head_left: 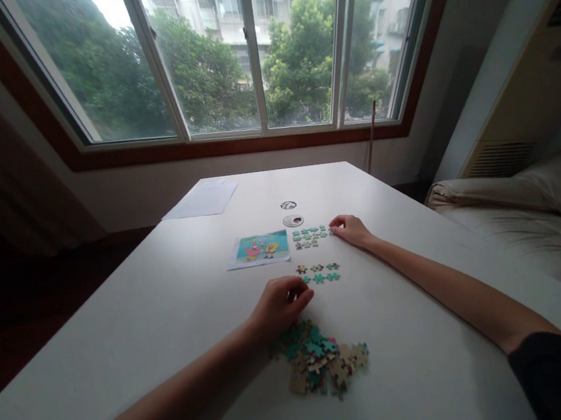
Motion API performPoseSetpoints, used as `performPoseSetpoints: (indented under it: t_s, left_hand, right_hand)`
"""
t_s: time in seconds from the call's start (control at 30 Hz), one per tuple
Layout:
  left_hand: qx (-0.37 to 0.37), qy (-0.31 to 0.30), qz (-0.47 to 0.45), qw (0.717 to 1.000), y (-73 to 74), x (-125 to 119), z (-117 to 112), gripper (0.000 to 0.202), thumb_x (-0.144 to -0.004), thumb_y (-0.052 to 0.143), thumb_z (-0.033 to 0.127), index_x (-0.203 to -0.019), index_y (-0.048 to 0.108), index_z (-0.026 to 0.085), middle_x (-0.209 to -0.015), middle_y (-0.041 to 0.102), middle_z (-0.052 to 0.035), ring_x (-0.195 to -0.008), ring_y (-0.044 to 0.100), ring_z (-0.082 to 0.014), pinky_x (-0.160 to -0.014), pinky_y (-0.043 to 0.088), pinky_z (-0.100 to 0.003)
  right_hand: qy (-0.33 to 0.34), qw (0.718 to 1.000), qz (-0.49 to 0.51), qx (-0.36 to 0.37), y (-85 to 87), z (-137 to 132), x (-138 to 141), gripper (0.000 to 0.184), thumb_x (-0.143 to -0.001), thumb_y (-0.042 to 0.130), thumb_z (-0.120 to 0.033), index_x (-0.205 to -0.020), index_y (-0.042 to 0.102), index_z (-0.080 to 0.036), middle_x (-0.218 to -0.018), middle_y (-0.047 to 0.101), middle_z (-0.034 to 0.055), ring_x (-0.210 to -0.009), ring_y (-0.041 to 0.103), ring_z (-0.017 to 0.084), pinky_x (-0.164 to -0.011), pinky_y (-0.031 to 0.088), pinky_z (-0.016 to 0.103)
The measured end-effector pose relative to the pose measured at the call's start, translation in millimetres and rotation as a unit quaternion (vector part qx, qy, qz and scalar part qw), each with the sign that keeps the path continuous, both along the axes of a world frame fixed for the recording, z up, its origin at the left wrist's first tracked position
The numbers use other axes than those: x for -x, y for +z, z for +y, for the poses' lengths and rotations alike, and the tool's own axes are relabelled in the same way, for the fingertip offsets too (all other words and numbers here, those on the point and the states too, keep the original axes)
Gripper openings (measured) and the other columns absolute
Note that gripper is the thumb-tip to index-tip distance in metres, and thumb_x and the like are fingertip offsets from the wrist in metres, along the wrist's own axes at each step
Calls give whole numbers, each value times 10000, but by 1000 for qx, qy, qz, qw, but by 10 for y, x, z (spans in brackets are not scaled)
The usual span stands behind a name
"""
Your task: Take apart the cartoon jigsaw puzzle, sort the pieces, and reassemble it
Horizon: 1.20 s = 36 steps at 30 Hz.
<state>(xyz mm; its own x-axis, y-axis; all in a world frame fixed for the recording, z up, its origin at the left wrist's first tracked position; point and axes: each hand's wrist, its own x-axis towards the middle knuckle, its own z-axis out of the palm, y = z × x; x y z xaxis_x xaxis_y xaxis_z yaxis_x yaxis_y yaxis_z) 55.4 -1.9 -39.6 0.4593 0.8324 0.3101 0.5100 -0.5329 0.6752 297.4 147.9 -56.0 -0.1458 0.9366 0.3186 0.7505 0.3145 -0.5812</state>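
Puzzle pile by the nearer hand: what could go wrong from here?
1. The left hand and its forearm lie right at the edge of the loose pile of puzzle pieces; a sideways sweep could scatter them across the table.
2. The right hand touches the far cluster of pieces; a nudge might jumble it.
3. The small row of pieces lies between both hands and could easily get knocked.

White table, plain top; near edge, loose heap of puzzle pieces; mid-table, short row of pieces; beyond, teal cluster beside printed picture; round disc; smaller disc; paper sheet far left.
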Motion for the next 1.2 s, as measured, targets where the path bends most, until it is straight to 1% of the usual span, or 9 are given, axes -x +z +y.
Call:
performPoseSetpoints:
  t_s: [0.23,0.4,0.47,0.57,0.67,0.8,1.07,1.13,1.2]
  left_hand:
    - [3,4,-4,1000,-23,-3,14,224,-779,500,275,-622,566,128,-517,452,43,-491,366,-74,-477,295,-176]
    - [14,10,-14,1000,-38,6,15,251,-783,494,297,-615,560,123,-513,439,43,-489,355,-75,-463,284,-174]
    - [20,12,-20,1000,-43,8,14,260,-787,489,305,-615,554,122,-515,428,45,-488,350,-73,-459,279,-173]
    - [27,15,-31,999,-53,7,12,282,-796,478,321,-609,541,120,-523,412,45,-494,344,-73,-455,275,-171]
    - [33,17,-39,999,-63,-2,18,285,-799,474,324,-609,533,119,-533,410,44,-501,345,-75,-458,278,-172]
    - [38,16,-42,998,-76,-15,30,287,-794,479,329,-600,523,121,-529,404,45,-504,343,-77,-460,274,-176]
    - [47,13,-46,998,-34,-18,21,284,-785,496,334,-607,550,119,-526,417,41,-505,345,-80,-459,276,-178]
    - [49,7,-46,998,4,-29,-3,279,-780,507,335,-619,573,117,-522,430,40,-501,348,-79,-460,282,-179]
    - [61,-16,-45,997,49,-58,-51,265,-777,517,339,-661,609,119,-536,468,32,-505,367,-81,-470,299,-180]
  right_hand:
    - [3,1000,-10,-3,-2,-4,5,159,-702,557,-256,-780,655,-157,-771,656,37,-652,550,126,-659,410,249]
    - [41,999,-6,4,194,-261,-54,215,-760,507,-293,-836,631,-135,-789,637,49,-626,514,112,-610,403,240]
    - [124,991,-22,35,317,-542,-60,188,-747,539,-308,-792,631,-150,-720,620,19,-613,505,103,-579,397,216]
    - [370,915,-79,140,497,-1083,-25,226,-749,563,-352,-842,614,-152,-765,602,19,-653,513,97,-590,407,200]
    - [441,870,-144,168,604,-1524,43,293,-686,641,-368,-893,612,-163,-769,572,18,-668,502,103,-592,404,197]
    - [456,860,-168,156,596,-1732,116,319,-655,679,-353,-915,609,-181,-829,568,27,-725,505,115,-627,403,202]
    - [468,869,-67,146,517,-1666,122,216,-717,635,-344,-766,583,-141,-711,541,1,-617,482,76,-562,399,182]
    - [438,896,-25,64,506,-1634,119,173,-741,619,-307,-737,572,-140,-687,550,7,-625,488,83,-576,407,194]
    - [401,912,-6,-82,484,-1606,113,110,-767,594,-251,-721,573,-153,-688,571,23,-662,491,103,-623,411,229]
